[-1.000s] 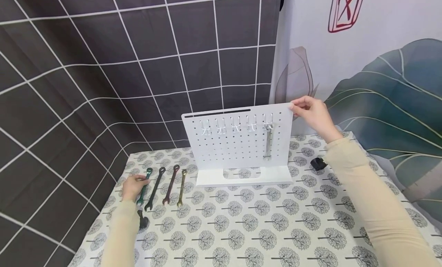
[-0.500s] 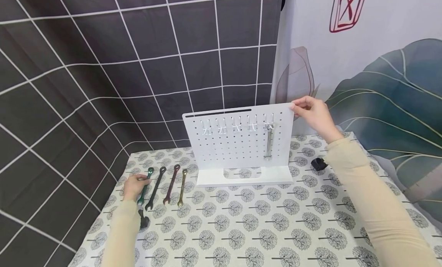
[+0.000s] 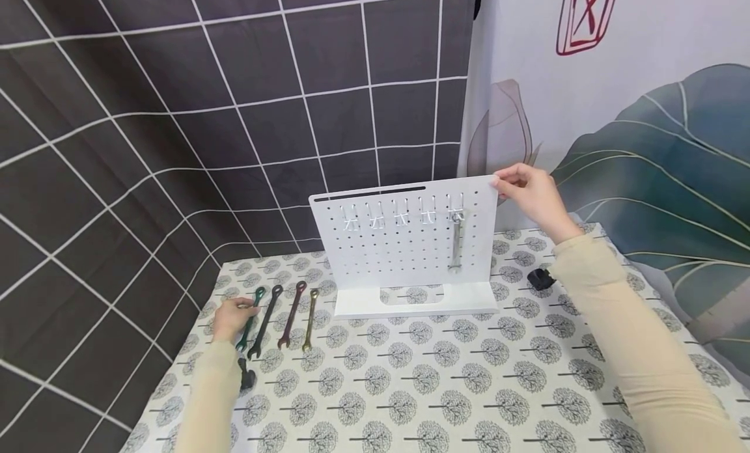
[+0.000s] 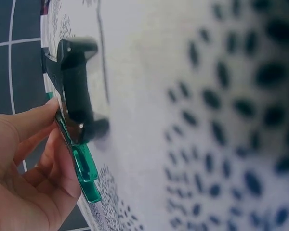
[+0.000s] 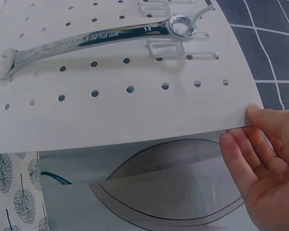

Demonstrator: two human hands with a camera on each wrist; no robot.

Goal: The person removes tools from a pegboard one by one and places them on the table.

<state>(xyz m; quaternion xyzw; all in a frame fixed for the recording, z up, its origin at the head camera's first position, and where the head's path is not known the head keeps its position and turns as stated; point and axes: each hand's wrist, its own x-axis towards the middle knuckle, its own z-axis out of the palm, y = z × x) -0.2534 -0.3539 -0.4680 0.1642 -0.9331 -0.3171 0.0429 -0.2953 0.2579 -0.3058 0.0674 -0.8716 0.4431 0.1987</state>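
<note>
On the left of the table, my left hand point(image 3: 231, 317) pinches the shank of a green combination wrench point(image 3: 249, 329) between thumb and fingers. The left wrist view shows its green open end point(image 4: 86, 166) below the black wrench's open end point(image 4: 76, 86). That black wrench point(image 3: 266, 319) lies just to the right, followed by a dark red wrench point(image 3: 292, 315) and a gold wrench point(image 3: 310, 319). My right hand point(image 3: 530, 196) pinches the top right corner of a white pegboard point(image 3: 404, 251). A silver wrench point(image 5: 101, 38) hangs by its ring end from the board's rightmost hook.
Several bare wire hooks point(image 3: 401, 212) run along the board's upper part. The board stands on a flat foot point(image 3: 357, 303). Small black devices sit by each wrist, one point(image 3: 540, 278) at the right. A dark gridded curtain point(image 3: 263, 127) hangs behind the tree-print tablecloth point(image 3: 422, 401).
My left hand has shifted slightly to the right, and the green wrench's ring end sits closer to the black wrench. The right hand keeps its hold on the board's corner.
</note>
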